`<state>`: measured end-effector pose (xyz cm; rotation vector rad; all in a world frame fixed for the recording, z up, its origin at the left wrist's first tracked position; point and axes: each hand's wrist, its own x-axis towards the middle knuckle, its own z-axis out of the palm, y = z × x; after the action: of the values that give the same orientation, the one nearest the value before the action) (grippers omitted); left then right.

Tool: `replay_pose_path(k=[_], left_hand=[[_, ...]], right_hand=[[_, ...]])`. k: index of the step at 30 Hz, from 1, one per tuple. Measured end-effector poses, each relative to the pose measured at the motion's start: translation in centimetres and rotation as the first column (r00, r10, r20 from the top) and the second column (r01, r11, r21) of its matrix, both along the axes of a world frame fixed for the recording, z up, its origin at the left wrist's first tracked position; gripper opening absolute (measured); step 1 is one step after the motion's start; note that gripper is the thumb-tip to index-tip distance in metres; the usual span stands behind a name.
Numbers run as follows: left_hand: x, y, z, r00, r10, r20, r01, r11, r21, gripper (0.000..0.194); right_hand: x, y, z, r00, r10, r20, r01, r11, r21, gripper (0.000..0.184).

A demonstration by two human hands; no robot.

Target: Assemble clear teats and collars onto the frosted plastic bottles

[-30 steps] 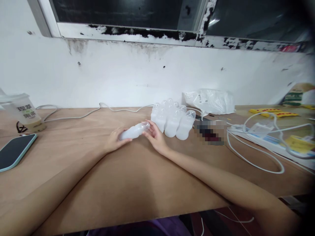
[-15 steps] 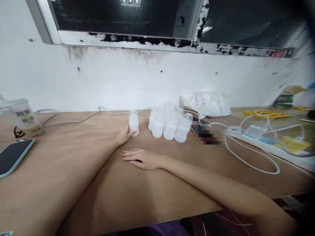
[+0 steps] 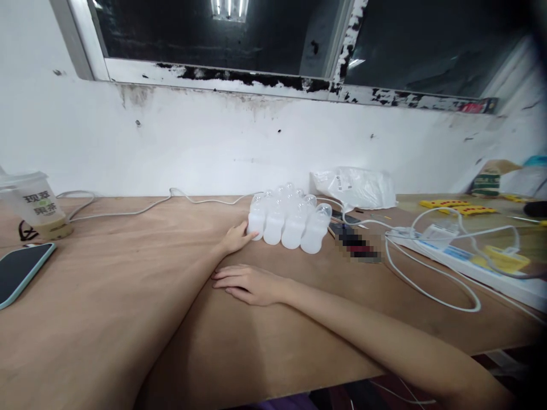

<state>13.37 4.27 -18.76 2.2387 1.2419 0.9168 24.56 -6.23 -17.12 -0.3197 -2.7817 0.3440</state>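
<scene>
My left hand (image 3: 236, 238) is closed around the lower left side of a small white bottle (image 3: 257, 223) with a clear domed cap, its thumb across the front. That bottle stands upright at the left end of a tight group of similar bottles (image 3: 292, 230), close beside its neighbour. The rightmost bottle (image 3: 314, 230) leans slightly. My right hand (image 3: 253, 285) lies palm down on the brown tabletop (image 3: 222, 353), nearer to me, with fingers stretched out to the left and nothing in it. My left fingers behind the bottle are hidden.
To the left are a drink cup (image 3: 45, 208) and a phone (image 3: 23, 272). A white plastic bag (image 3: 356, 188) sits behind the bottles by the wall. On the right, a power strip (image 3: 470, 265) trails looping white cables (image 3: 427, 299), with yellow pieces (image 3: 459, 208) beyond.
My left hand has slid its bottle rightward from a separate spot to the left end of the group. My right hand stays nearly where it was; the view has shifted slightly.
</scene>
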Motion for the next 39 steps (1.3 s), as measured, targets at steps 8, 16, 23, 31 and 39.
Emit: replay_pose_path(k=[8,16,23,31,39], left_hand=[[0.0,-0.1,0.0,0.994,-0.011,-0.107,0.020,0.996,0.086,0.047],[0.0,-0.2,0.0,0.989,-0.003,-0.147,0.019,0.994,0.108,0.049],[0.1,-0.8,0.1,0.978,0.031,-0.208,-0.009,0.995,0.104,0.062],[-6.3,-3.9,-0.9,0.835,0.042,-0.548,0.005,0.996,0.085,0.059],[-11.6,-10.5,0.0,0.819,-0.002,-0.574,0.035,0.998,0.045,0.052]], right_hand=[[0.1,0.1,0.1,1.000,0.012,-0.007,-0.013,1.000,-0.019,0.032],[-0.1,0.2,0.0,1.000,-0.005,-0.007,0.005,0.999,-0.045,0.032],[0.0,0.3,0.0,1.000,-0.012,0.008,0.012,0.999,-0.040,0.033],[0.7,0.8,0.2,0.993,-0.038,0.110,0.042,0.998,-0.037,0.039],[2.5,2.3,-0.5,0.957,-0.251,0.149,0.252,0.968,0.008,0.043]])
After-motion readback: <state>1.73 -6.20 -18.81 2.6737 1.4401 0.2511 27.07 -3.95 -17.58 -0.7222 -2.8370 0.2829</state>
